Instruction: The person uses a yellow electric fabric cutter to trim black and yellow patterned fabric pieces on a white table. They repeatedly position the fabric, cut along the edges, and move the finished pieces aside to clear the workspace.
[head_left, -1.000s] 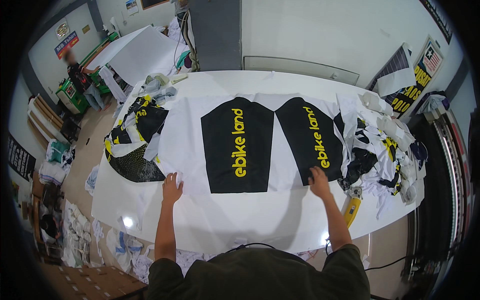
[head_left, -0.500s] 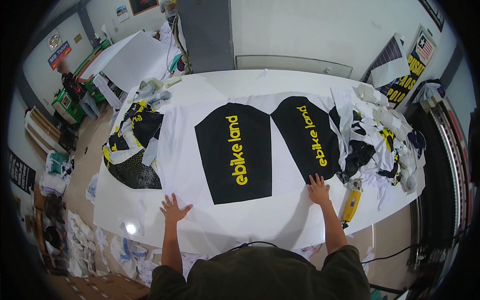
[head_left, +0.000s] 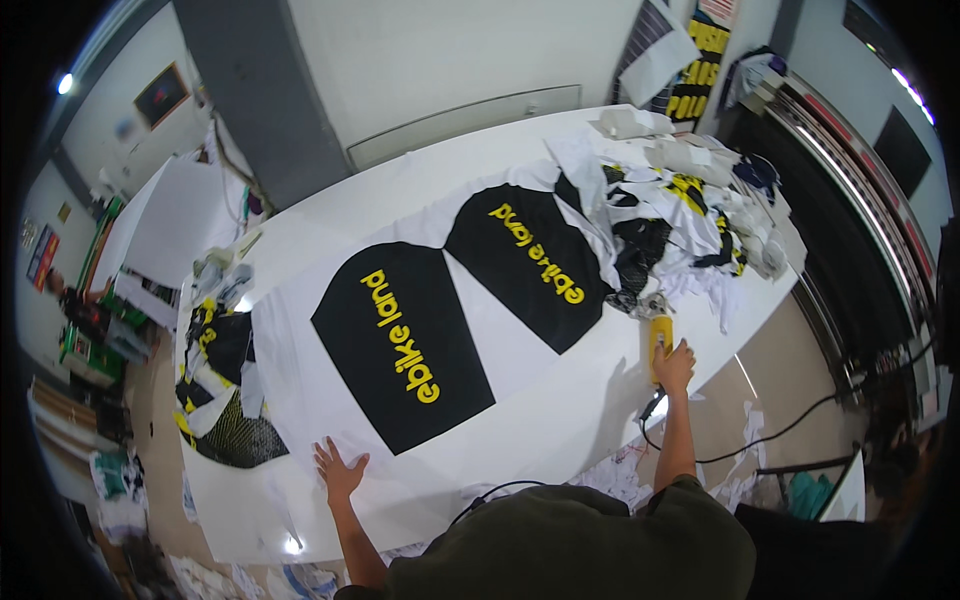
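Note:
A white fabric sheet (head_left: pixel 300 345) lies spread over the table, printed with two black sleeve-shaped panels with yellow lettering, a nearer panel (head_left: pixel 370 320) and a farther one (head_left: pixel 510 300) to its right. My left hand (head_left: pixel 341 472) is open, fingers spread flat near the sheet's front left edge. At the right, my right hand (head_left: pixel 675 368) is closed round a yellow corded electric fabric cutter (head_left: pixel 660 333). The cutter's metal head points away from me, towards a heap of cut scraps.
Black, white and yellow scraps (head_left: pixel 715 215) are heaped at the table's right end, with another pile (head_left: pixel 222 380) at the left. The cutter's black cord (head_left: pixel 765 445) hangs off the front edge. A long machine (head_left: pixel 850 230) stands at the right. Far left, a person (head_left: pixel 85 310) stands by a green machine.
My right hand has left the fabric's edge and taken hold of the yellow cutter. My left hand stays at the front left edge. The view has turned to the right.

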